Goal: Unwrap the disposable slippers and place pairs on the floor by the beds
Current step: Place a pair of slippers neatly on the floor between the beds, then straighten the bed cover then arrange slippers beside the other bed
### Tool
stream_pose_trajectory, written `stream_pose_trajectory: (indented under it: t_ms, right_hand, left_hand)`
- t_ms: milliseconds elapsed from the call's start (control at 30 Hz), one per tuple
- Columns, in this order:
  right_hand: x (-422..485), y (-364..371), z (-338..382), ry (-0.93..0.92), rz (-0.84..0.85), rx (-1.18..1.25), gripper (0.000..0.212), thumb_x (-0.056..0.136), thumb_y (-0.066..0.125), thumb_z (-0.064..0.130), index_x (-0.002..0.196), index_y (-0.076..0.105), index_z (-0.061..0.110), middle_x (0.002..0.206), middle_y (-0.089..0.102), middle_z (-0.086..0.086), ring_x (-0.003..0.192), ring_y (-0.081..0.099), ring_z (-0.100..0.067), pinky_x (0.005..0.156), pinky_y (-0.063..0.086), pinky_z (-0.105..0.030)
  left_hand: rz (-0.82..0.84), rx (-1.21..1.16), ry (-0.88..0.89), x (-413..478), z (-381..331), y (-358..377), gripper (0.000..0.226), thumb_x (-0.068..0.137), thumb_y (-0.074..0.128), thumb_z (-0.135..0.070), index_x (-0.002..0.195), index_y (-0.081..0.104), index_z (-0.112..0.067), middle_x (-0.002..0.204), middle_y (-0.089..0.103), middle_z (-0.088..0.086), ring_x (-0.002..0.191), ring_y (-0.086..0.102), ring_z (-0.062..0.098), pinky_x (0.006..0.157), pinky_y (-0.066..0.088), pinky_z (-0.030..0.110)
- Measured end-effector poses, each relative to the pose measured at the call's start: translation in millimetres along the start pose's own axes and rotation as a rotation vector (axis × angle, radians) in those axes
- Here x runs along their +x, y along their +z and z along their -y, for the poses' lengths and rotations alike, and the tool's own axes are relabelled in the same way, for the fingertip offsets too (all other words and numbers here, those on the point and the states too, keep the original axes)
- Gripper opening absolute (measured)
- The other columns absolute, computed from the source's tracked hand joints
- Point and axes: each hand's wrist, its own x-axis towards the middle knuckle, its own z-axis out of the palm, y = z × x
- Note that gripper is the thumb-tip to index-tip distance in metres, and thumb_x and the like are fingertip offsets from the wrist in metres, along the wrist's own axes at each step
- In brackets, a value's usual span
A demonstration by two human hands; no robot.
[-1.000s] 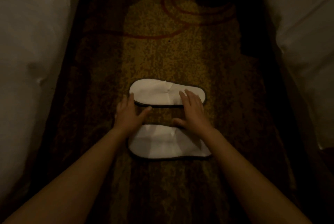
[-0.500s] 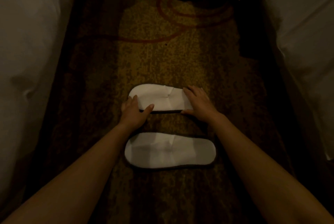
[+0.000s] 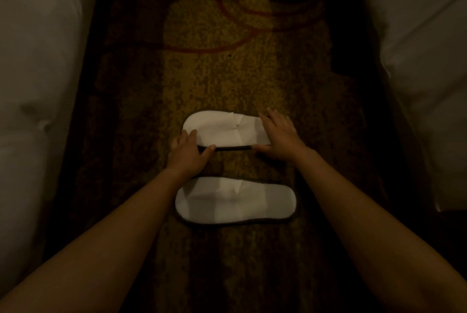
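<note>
i'm looking down at a strip of patterned carpet (image 3: 227, 80) running from 6 to 12 o'clock between two beds, the left bed (image 3: 38, 72) at 9 o'clock and the right bed (image 3: 424, 60) at 3 o'clock, both in white bedding. the light is dim and the far end of the floor at 12 o'clock falls into shadow.

two white slippers lie flat on the carpet near the middle of my view, each lying crosswise with its toe end toward 9 o'clock. the far slipper (image 3: 225, 129) sits at about 12 o'clock from the near slipper (image 3: 235, 201), with a band of bare carpet between them, so they are parallel but apart. each has a dark edge around the sole.

my left hand (image 3: 188, 153) is on the toe end of the far slipper, fingers over its rim and the thumb along its near edge, gripping it lightly. my right hand (image 3: 281, 136) covers the heel end of the same slipper, fingers spread on top and thumb pressed along the near edge, so the slipper is held between both hands. the left wrist hangs just above the toe end of the near slipper; i cannot tell whether it touches it.
</note>
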Motion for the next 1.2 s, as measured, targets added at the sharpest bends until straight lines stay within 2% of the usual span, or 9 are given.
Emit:
stream_pose_trajectory:
  t_ms: [100, 233, 333, 500, 667, 867, 967, 1100, 1200]
  right_hand:
    - [-26, -23, 25, 0.074, 0.012, 0.002, 0.085, 0.085, 0.049, 0.057, 0.149, 0.007, 0.019, 0.159, -0.002, -0.011, 0.145, -0.002, -0.031, 0.118, 0.0, -0.046]
    - [-72, -68, 59, 0.131, 0.152, -0.028, 0.082, 0.087, 0.04, 0.062, 0.149, 0.005, 0.02, 0.159, -0.003, -0.011, 0.145, -0.002, -0.032, 0.117, 0.0, -0.047]
    - [-111, -119, 78, 0.198, 0.212, 0.002, 0.083, 0.086, 0.036, 0.065, 0.149, 0.005, 0.02, 0.159, -0.003, -0.01, 0.145, -0.001, -0.032, 0.117, 0.0, -0.048]
    - [-189, -228, 105, 0.339, 0.22, 0.149, 0.083, 0.086, 0.035, 0.066, 0.149, 0.006, 0.02, 0.159, 0.001, -0.012, 0.144, 0.003, -0.035, 0.117, 0.005, -0.048]
    - [-275, -338, 131, 0.387, 0.205, 0.191, 0.08, 0.087, 0.034, 0.065, 0.149, 0.008, 0.02, 0.159, 0.004, -0.012, 0.144, 0.007, -0.034, 0.116, 0.009, -0.049]
    - [-381, -434, 157, 0.478, 0.127, 0.228, 0.08, 0.086, 0.032, 0.067, 0.148, 0.01, 0.021, 0.157, 0.012, -0.011, 0.142, 0.013, -0.035, 0.115, 0.013, -0.052]
    - [-431, -458, 164, 0.56, 0.068, 0.254, 0.079, 0.086, 0.032, 0.067, 0.147, 0.013, 0.023, 0.156, 0.015, -0.01, 0.141, 0.014, -0.035, 0.113, 0.014, -0.054]
    - [-500, -469, 177, 0.723, 0.03, 0.344, 0.077, 0.087, 0.034, 0.065, 0.148, 0.011, 0.025, 0.159, 0.005, -0.007, 0.144, 0.005, -0.035, 0.114, 0.008, -0.056]
    - [-556, -468, 189, 0.815, -0.03, 0.4, 0.075, 0.088, 0.032, 0.064, 0.148, 0.01, 0.026, 0.159, 0.004, -0.007, 0.144, 0.006, -0.035, 0.115, 0.009, -0.055]
  left_hand:
    - [0.079, 0.119, 0.024, -27, -9, -23, 0.072, 0.092, 0.038, -0.052, 0.148, 0.013, -0.015, 0.159, 0.008, 0.013, 0.145, 0.004, 0.033, 0.117, 0.013, 0.047]
    - [0.173, 0.215, 0.024, -76, -36, -68, 0.071, 0.093, 0.035, -0.053, 0.149, 0.013, -0.016, 0.158, 0.01, 0.013, 0.145, 0.006, 0.034, 0.118, 0.013, 0.048]
    - [0.207, 0.282, 0.068, -119, -65, -114, 0.072, 0.093, 0.033, -0.055, 0.149, 0.013, -0.015, 0.158, 0.012, 0.014, 0.144, 0.007, 0.034, 0.118, 0.013, 0.047]
    - [0.226, 0.316, 0.13, -191, -134, -210, 0.07, 0.093, 0.033, -0.054, 0.149, 0.012, -0.016, 0.158, 0.01, 0.013, 0.145, 0.007, 0.033, 0.117, 0.013, 0.048]
    - [0.282, 0.381, 0.251, -265, -213, -293, 0.069, 0.094, 0.03, -0.053, 0.149, 0.01, -0.018, 0.159, 0.007, 0.012, 0.145, 0.005, 0.032, 0.117, 0.014, 0.047]
    - [0.291, 0.445, 0.37, -352, -291, -353, 0.067, 0.094, 0.03, -0.053, 0.149, 0.012, -0.019, 0.159, 0.009, 0.01, 0.146, 0.006, 0.029, 0.118, 0.014, 0.048]
    - [0.306, 0.478, 0.444, -388, -317, -365, 0.067, 0.094, 0.029, -0.054, 0.149, 0.012, -0.02, 0.159, 0.008, 0.01, 0.146, 0.006, 0.029, 0.118, 0.013, 0.048]
    - [0.343, 0.561, 0.532, -436, -340, -367, 0.07, 0.092, 0.029, -0.059, 0.149, 0.01, -0.024, 0.16, 0.005, 0.007, 0.146, 0.003, 0.029, 0.118, 0.01, 0.048]
    - [0.381, 0.646, 0.641, -475, -358, -361, 0.071, 0.09, 0.027, -0.063, 0.149, 0.011, -0.027, 0.16, 0.006, 0.005, 0.146, 0.003, 0.03, 0.116, 0.01, 0.052]
